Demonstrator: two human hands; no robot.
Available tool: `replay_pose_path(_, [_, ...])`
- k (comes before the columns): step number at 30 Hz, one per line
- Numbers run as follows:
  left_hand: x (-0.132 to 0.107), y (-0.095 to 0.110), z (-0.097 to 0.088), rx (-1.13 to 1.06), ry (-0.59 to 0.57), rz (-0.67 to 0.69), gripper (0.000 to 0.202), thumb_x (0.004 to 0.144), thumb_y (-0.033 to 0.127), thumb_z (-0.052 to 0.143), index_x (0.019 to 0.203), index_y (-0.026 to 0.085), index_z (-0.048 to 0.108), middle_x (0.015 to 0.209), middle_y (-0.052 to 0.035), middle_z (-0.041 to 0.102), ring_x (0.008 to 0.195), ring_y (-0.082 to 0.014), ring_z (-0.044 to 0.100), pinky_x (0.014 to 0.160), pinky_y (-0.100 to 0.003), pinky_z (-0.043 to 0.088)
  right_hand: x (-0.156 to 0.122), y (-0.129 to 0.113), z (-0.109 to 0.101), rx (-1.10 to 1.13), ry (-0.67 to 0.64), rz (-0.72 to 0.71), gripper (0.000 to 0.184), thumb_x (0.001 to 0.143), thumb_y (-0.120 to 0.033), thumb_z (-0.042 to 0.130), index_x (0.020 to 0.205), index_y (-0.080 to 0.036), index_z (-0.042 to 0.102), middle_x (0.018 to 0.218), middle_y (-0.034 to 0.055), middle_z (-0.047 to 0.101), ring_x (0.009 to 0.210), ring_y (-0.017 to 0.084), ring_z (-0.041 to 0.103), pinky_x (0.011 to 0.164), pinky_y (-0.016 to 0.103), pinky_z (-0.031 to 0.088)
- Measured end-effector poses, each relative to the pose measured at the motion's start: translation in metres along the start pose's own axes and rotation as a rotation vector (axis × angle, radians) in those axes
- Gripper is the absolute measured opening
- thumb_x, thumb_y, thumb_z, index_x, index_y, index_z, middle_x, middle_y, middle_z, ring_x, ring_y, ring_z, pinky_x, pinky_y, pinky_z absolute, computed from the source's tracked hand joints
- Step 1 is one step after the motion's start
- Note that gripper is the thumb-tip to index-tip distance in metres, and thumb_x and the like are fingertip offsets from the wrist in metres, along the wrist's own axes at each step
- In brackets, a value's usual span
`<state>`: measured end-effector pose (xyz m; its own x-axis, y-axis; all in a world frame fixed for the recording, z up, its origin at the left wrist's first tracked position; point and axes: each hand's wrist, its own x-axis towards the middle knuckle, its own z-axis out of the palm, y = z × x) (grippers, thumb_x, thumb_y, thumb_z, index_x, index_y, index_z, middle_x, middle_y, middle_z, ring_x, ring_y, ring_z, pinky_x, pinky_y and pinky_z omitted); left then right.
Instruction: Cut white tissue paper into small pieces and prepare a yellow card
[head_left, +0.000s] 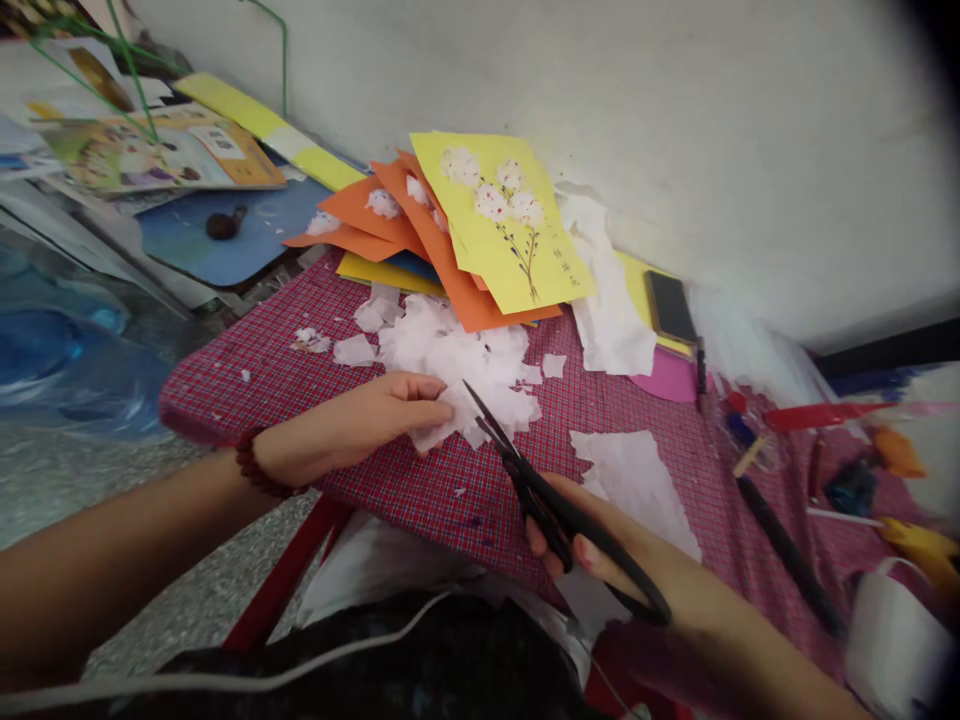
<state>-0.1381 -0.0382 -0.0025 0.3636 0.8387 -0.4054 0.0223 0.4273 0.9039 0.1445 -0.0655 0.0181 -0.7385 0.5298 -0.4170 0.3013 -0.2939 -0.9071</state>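
Observation:
Thumb and fingers of my left hand (409, 405) pinch a small piece of white tissue paper (433, 437) over the table's front part. A pair of black scissors (540, 492) is in my right hand (600, 535), its blades slightly apart and pointing up and left, close to that piece. Just behind my left hand lies a heap of cut white tissue pieces (457, 350). Right of the scissors rests a larger torn-edged tissue sheet (637, 485). Yellow card (502, 230) with white paper blossoms leans on several orange cards (352, 215).
A checked red cloth covers the table (247, 400). At the right are a phone (671, 308), a black pen (791, 555), a white mug (892, 640) and small clutter. Crumpled white tissue (611, 310) lies by the wall. A blue stool (262, 225) and water bottle (82, 370) stand left.

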Motion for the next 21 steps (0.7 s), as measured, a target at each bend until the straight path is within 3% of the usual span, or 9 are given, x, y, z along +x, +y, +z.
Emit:
replay_pose_path(5, [0.007, 0.001, 0.000, 0.074, -0.033, -0.006, 0.020, 0.080, 0.033, 0.065, 0.068, 0.018, 0.058, 0.063, 0.0032, 0.055, 0.056, -0.0087, 0.049, 0.052, -0.020, 0.038, 0.005, -0.003, 0.000, 0.014, 0.047, -0.023, 0.057, 0.081, -0.068, 0.066, 0.100, -0.016, 0.060, 0.080, 0.0015, 0.053, 0.066, 0.012, 0.045, 0.058, 0.025, 0.038])
replay_pose_path(9, [0.010, -0.001, -0.004, 0.074, -0.046, 0.024, 0.023, 0.083, 0.033, 0.064, 0.067, 0.018, 0.057, 0.061, 0.0032, 0.055, 0.055, -0.0081, 0.049, 0.052, -0.019, 0.037, 0.006, 0.000, 0.002, 0.077, 0.098, 0.021, 0.057, 0.084, -0.064, 0.066, 0.114, -0.016, 0.056, 0.072, -0.0026, 0.049, 0.056, 0.009, 0.040, 0.048, 0.023, 0.029])
replay_pose_path(13, [0.007, -0.003, -0.009, 0.064, -0.031, 0.015, 0.022, 0.082, 0.034, 0.067, 0.071, 0.018, 0.057, 0.063, 0.0030, 0.058, 0.055, -0.0082, 0.052, 0.054, -0.020, 0.041, 0.008, 0.006, 0.001, 0.106, 0.132, 0.033, 0.055, 0.087, -0.064, 0.062, 0.113, -0.016, 0.053, 0.068, -0.0038, 0.049, 0.050, 0.007, 0.037, 0.046, 0.022, 0.026])
replay_pose_path(18, [0.002, -0.004, -0.017, 0.009, 0.062, 0.046, 0.015, 0.078, 0.026, 0.067, 0.072, 0.017, 0.057, 0.063, 0.0030, 0.060, 0.053, -0.0070, 0.053, 0.054, -0.020, 0.042, 0.004, 0.016, -0.009, 0.041, 0.074, -0.074, 0.056, 0.090, -0.066, 0.057, 0.116, -0.018, 0.055, 0.086, 0.0039, 0.058, 0.071, 0.014, 0.052, 0.065, 0.027, 0.041])
replay_pose_path(21, [0.001, 0.001, -0.018, -0.069, 0.162, 0.113, 0.012, 0.078, 0.023, 0.068, 0.077, 0.018, 0.057, 0.064, 0.0041, 0.061, 0.054, -0.0065, 0.053, 0.055, -0.019, 0.043, -0.001, 0.020, -0.013, 0.032, 0.021, -0.062, 0.055, 0.092, -0.066, 0.051, 0.124, -0.021, 0.054, 0.100, 0.0068, 0.060, 0.081, 0.016, 0.056, 0.073, 0.030, 0.044])
